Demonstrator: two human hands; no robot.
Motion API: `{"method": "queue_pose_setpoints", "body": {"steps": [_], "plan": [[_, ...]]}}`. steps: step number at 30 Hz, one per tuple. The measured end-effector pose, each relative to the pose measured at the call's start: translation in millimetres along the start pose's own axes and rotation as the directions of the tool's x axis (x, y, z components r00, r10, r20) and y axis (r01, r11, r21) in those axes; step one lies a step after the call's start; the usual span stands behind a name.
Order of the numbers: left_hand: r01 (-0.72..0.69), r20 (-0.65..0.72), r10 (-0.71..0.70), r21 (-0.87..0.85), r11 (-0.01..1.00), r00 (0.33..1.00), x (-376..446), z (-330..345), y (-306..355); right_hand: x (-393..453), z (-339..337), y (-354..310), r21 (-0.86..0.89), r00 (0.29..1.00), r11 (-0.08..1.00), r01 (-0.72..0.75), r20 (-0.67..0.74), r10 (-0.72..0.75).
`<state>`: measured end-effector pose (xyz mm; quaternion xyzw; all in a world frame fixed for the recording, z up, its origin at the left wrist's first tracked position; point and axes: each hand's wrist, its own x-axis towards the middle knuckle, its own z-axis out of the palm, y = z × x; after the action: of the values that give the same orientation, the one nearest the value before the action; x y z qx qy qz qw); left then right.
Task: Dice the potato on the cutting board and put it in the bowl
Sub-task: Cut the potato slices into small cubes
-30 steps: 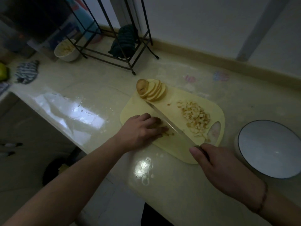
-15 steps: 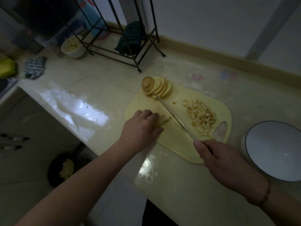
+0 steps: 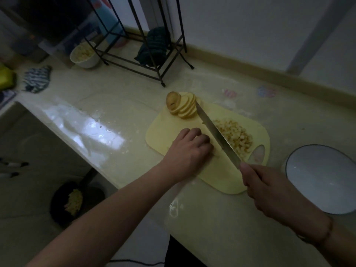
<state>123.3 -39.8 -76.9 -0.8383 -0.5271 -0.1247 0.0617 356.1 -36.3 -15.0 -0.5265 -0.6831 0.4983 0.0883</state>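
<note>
A yellow cutting board [image 3: 165,132] lies on the counter. Fanned potato slices [image 3: 185,106] stand at its far left corner, and a pile of diced potato [image 3: 236,137] lies on its right side. My left hand [image 3: 190,151] rests on the board with fingers curled over potato strips that are almost wholly hidden. My right hand [image 3: 269,187] grips the handle of a knife [image 3: 215,132]. The blade runs diagonally between my left fingers and the diced pile, with its tip beside the slices. A white bowl [image 3: 323,178] with a dark rim sits empty to the right of the board.
A black wire rack [image 3: 146,60] with a dark cloth [image 3: 154,47] stands at the back. A small white bowl [image 3: 84,54] of food and a striped cloth [image 3: 36,79] lie far left. Below the counter edge, a black pan [image 3: 75,201] holds scraps.
The knife blade has shifted right, away from my left fingertips, and its tip now reaches the slice stack. The strips seen by my left fingertips are now covered by the hand.
</note>
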Motion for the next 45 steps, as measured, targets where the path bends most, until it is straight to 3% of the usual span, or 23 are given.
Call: {"method": "queue_pose_setpoints", "body": {"steps": [5, 11, 14, 17, 19, 24, 34, 40, 45], "plan": [[0.046, -0.010, -0.046, 0.036, 0.998, 0.999, -6, -4, -2, -2, -2, -3, -0.017, 1.000, 1.000, 0.013, 0.002, -0.013], [0.346, -0.021, -0.346, -0.014, 0.938, 0.938, -27, -14, -14, -3, 4, -7, -0.054, 0.998, 0.999, -0.005, 0.057, 0.008], [0.443, 0.109, -0.446, 0.048, 0.895, 0.889, -30, -17, -17, -1, 6, -7, -0.071, 0.998, 0.997, 0.014, 0.070, -0.009], [0.538, 0.257, -0.555, 0.137, 0.832, 0.791, -34, -18, -16, 4, 9, -5, -0.139, 0.998, 0.989, 0.054, 0.048, -0.048], [0.548, 0.256, -0.545, 0.065, 0.834, 0.798, -34, -16, -14, 8, 13, -4, -0.149, 0.997, 0.986, 0.077, 0.022, -0.074], [0.422, 0.174, -0.409, -0.039, 0.906, 0.896, -32, -7, -12, 4, 30, -8, -0.151, 0.993, 0.981, 0.118, 0.049, -0.112], [0.434, 0.098, -0.427, -0.059, 0.899, 0.899, -24, -3, -12, 17, 27, -11, -0.113, 0.992, 0.986, 0.120, 0.059, -0.114], [0.417, 0.065, -0.423, 0.082, 0.905, 0.904, -31, -9, -16, 11, 24, -9, -0.113, 0.993, 0.987, 0.113, 0.029, -0.111], [0.233, -0.049, -0.238, -0.089, 0.968, 0.970, -35, -7, -18, 6, 24, -9, -0.111, 0.994, 0.988, 0.106, 0.042, -0.102]]}}
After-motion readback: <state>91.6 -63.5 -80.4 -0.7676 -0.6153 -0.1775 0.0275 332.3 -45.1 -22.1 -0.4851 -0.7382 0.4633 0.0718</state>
